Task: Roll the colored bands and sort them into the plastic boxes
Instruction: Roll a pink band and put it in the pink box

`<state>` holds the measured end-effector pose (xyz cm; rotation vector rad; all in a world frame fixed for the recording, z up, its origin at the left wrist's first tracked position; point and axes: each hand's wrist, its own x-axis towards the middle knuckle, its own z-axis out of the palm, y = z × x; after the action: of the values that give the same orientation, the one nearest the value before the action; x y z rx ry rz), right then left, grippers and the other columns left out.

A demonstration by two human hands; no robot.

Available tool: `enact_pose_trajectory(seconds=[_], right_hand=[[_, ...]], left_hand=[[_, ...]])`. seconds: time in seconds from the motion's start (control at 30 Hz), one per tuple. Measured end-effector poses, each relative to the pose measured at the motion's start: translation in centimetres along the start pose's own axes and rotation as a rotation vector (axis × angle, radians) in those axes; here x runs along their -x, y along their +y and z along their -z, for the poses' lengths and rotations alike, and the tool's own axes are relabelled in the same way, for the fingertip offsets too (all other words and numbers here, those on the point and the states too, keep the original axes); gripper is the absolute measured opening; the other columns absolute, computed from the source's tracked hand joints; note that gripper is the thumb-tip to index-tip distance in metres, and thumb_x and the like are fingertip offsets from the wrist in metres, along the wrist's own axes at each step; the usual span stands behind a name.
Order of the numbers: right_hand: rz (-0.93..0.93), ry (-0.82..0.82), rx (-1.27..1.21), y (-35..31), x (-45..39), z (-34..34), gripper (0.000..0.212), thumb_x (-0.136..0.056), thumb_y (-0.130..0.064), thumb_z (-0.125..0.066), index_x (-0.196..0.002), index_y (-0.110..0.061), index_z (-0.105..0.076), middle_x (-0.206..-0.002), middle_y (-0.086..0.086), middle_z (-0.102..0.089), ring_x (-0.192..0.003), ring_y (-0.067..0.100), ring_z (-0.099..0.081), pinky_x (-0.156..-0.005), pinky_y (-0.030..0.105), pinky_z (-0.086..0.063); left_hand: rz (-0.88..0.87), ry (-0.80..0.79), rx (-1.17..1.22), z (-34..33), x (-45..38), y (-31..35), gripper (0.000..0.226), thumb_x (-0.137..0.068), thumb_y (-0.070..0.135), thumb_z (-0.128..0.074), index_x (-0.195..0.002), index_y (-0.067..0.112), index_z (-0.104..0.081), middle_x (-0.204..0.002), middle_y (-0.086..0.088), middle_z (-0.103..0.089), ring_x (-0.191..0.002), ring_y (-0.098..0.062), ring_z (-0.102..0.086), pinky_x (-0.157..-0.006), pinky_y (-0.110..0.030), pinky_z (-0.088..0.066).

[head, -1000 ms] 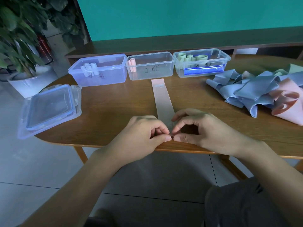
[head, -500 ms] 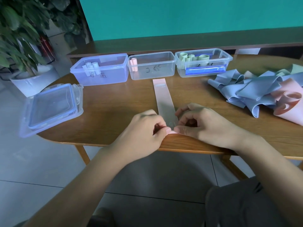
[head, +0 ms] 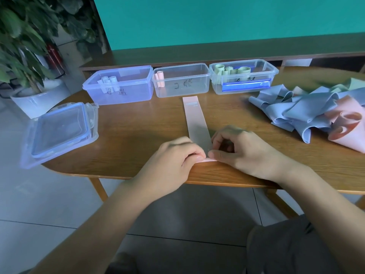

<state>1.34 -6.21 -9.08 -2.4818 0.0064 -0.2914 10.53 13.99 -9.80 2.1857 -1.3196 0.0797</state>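
Pink band (head: 195,119) flat on table (head: 138,135), long axis running straight away from person toward middle box (head: 181,81). Near end at table edge, pinched between left hand (head: 175,157) and right hand (head: 243,151), fingers curled on it. Both equally near; roll likely goes forward, toward boxes.

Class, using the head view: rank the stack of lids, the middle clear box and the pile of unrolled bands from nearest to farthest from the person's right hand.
From the right hand:
1. Pile of unrolled bands, on the table to its right.
2. Middle clear box, beyond it, in the back row.
3. Stack of lids, far left, across the left hand.
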Motion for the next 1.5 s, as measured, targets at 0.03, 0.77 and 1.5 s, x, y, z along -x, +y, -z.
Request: enact_pose_trajectory(seconds=[0.03, 0.77, 1.5], right_hand=[[0.013, 0.012, 0.005, 0.0, 0.1, -0.1, 0.012, -0.089, -0.035, -0.073, -0.090, -0.025, -0.067, -0.100, -0.010, -0.061, -0.091, 0.004, -0.057, -0.077, 0.012, -0.043], [0.225, 0.142, 0.056, 0.7, 0.3, -1.5, 0.007, -0.093, -0.025, -0.071, -0.091, -0.019, -0.073, -0.096, -0.012, -0.067, -0.092, 0.003, -0.062, -0.085, 0.023, -0.049], [0.221, 0.139, 0.118, 0.5, 0.1, -1.6, 0.009, -0.095, -0.028, -0.067, -0.096, -0.022, -0.072, -0.108, -0.014, -0.061, -0.098, 0.003, -0.060, -0.090, 0.021, -0.047]], left_hand=[[-0.003, -0.005, -0.003, 0.0, 0.1, 0.0, 0.017, -0.099, 0.031, -0.057, -0.099, 0.026, -0.074, -0.097, 0.019, -0.060, -0.092, -0.004, -0.059, -0.078, -0.022, -0.049], [0.075, 0.147, -0.075, -0.5, -0.1, 0.4, 0.016, -0.095, 0.040, -0.062, -0.099, 0.029, -0.073, -0.094, 0.018, -0.069, -0.088, -0.001, -0.060, -0.073, -0.002, -0.041], [0.118, 0.123, -0.092, -0.6, -0.7, 0.0, 0.021, -0.097, 0.040, -0.059, -0.102, 0.028, -0.075, -0.102, 0.015, -0.059, -0.089, -0.004, -0.056, -0.073, -0.004, -0.039]])
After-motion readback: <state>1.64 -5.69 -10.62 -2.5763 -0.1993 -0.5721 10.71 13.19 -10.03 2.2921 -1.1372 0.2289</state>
